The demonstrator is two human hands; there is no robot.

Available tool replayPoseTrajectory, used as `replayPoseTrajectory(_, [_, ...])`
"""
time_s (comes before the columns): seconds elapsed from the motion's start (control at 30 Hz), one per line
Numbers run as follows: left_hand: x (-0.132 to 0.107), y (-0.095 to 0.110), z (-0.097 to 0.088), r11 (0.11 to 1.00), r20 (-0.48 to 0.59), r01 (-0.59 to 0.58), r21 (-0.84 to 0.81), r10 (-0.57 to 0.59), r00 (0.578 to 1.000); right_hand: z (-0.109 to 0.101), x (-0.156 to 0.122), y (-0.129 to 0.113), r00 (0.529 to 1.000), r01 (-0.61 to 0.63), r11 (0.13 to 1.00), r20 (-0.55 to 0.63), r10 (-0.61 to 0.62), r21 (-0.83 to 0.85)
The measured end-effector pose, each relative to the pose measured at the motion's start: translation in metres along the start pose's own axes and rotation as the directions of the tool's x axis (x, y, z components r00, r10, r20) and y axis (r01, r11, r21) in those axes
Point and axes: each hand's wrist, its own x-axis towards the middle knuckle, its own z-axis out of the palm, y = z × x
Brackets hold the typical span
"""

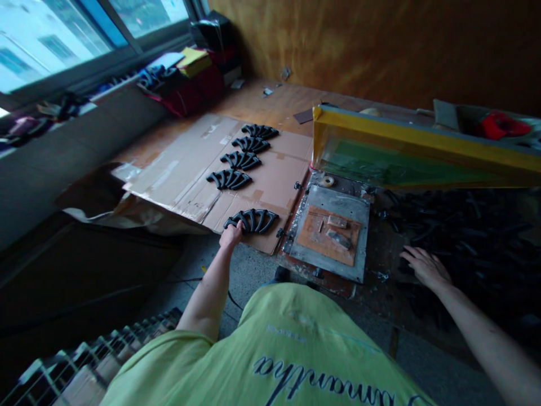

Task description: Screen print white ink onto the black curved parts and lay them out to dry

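My left hand (231, 235) is at the near edge of a cardboard sheet, its fingers closed on the left end of a fanned row of black curved tube-like pieces (253, 220). Farther up the sheet, several more such fans (230, 179) lie one behind another. Over on the right, my right hand (425, 266) reaches, fingers stretched out, to the left edge of a dark heap of similar black pieces (473, 242). I see nothing held in it; the heap is in deep shadow.
Between my hands is a metal plate (325, 197) on a base, bearing a brown board (304, 239) with small worn blocks (339, 239). Behind it a yellow-edged screen frame (422, 138) stands tilted up. A roll of tape (327, 181) sits nearby. A wire rack (80, 361) is at lower left.
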Motion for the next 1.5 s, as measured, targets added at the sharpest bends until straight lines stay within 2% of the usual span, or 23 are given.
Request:
replayPoseTrajectory(0.07, [-0.006, -0.001, -0.003, 0.999, -0.005, 0.038, 0.005, -0.038, 0.999, 0.003, 0.0, -0.003, 0.998, -0.023, 0.999, -0.054, 0.025, 0.032])
replayPoseTrajectory(0.13, [-0.023, -0.001, 0.0, 1.0, -0.137, 0.006, 0.007, -0.005, 0.991, 0.005, 0.003, -0.01, 0.991, -0.044, 0.997, -0.128, 0.051, 0.061])
replayPoseTrajectory(0.17, [-0.033, 0.0, 0.005, 0.998, -0.226, -0.058, 0.018, 0.061, 0.972, 0.004, 0.006, -0.015, 0.985, -0.053, 0.996, -0.157, 0.064, 0.071])
replayPoseTrajectory(0.23, [-0.054, 0.005, 0.018, 0.967, -0.353, -0.243, 0.082, 0.256, 0.9, 0.004, 0.014, -0.026, 0.978, -0.073, 0.994, -0.19, 0.087, 0.082])
replayPoseTrajectory(0.3, [-0.07, 0.013, 0.032, 0.911, -0.348, -0.383, 0.154, 0.413, 0.842, 0.003, 0.021, -0.036, 0.975, -0.095, 0.991, -0.191, 0.11, 0.09])
replayPoseTrajectory(0.4, [-0.076, 0.027, 0.048, 0.888, -0.302, -0.414, 0.2, 0.458, 0.836, 0.004, 0.028, -0.046, 0.971, -0.141, 0.983, -0.178, 0.16, 0.114])
replayPoseTrajectory(0.57, [-0.058, 0.035, 0.049, 0.886, -0.255, -0.416, 0.203, 0.458, 0.851, 0.01, 0.038, -0.044, 0.948, -0.204, 0.957, -0.203, 0.246, 0.204])
replayPoseTrajectory(0.67, [-0.039, 0.026, 0.037, 0.869, -0.209, -0.447, 0.214, 0.488, 0.848, 0.009, 0.045, -0.046, 0.911, -0.243, 0.916, -0.25, 0.328, 0.319])
replayPoseTrajectory(0.73, [-0.019, 0.013, 0.023, 0.846, -0.184, -0.483, 0.227, 0.524, 0.831, 0.003, 0.05, -0.054, 0.892, -0.226, 0.889, -0.282, 0.353, 0.399])
replayPoseTrajectory(0.83, [0.026, -0.012, -0.005, 0.814, -0.175, -0.524, 0.252, 0.57, 0.802, -0.017, 0.055, -0.075, 0.892, -0.155, 0.871, -0.314, 0.326, 0.466])
replayPoseTrajectory(0.97, [0.095, -0.046, -0.043, 0.807, -0.185, -0.516, 0.287, 0.575, 0.797, -0.059, 0.064, -0.114, 0.908, -0.079, 0.867, -0.324, 0.266, 0.493])
replayPoseTrajectory(1.07, [0.133, -0.061, -0.058, 0.788, -0.157, -0.527, 0.32, 0.592, 0.79, -0.089, 0.074, -0.148, 0.918, -0.027, 0.858, -0.327, 0.225, 0.514])
replayPoseTrajectory(1.13, [0.147, -0.067, -0.06, 0.764, -0.125, -0.556, 0.329, 0.618, 0.776, -0.103, 0.082, -0.17, 0.92, 0.023, 0.836, -0.338, 0.197, 0.548])
replayPoseTrajectory(1.23, [0.148, -0.071, -0.057, 0.748, -0.115, -0.58, 0.323, 0.639, 0.76, -0.111, 0.095, -0.199, 0.921, 0.109, 0.789, -0.361, 0.15, 0.605])
replayPoseTrajectory(1.33, [0.131, -0.063, -0.052, 0.782, -0.23, -0.547, 0.298, 0.615, 0.754, -0.107, 0.107, -0.221, 0.917, 0.182, 0.782, -0.39, 0.083, 0.596])
replayPoseTrajectory(1.4, [0.114, -0.044, -0.048, 0.788, -0.347, -0.564, 0.247, 0.616, 0.707, -0.101, 0.113, -0.231, 0.905, 0.219, 0.807, -0.424, 0.041, 0.548])
replayPoseTrajectory(1.5, [0.078, 0.008, -0.044, 0.72, -0.456, -0.685, 0.108, 0.649, 0.609, -0.091, 0.114, -0.239, 0.888, 0.254, 0.846, -0.459, -0.012, 0.469])
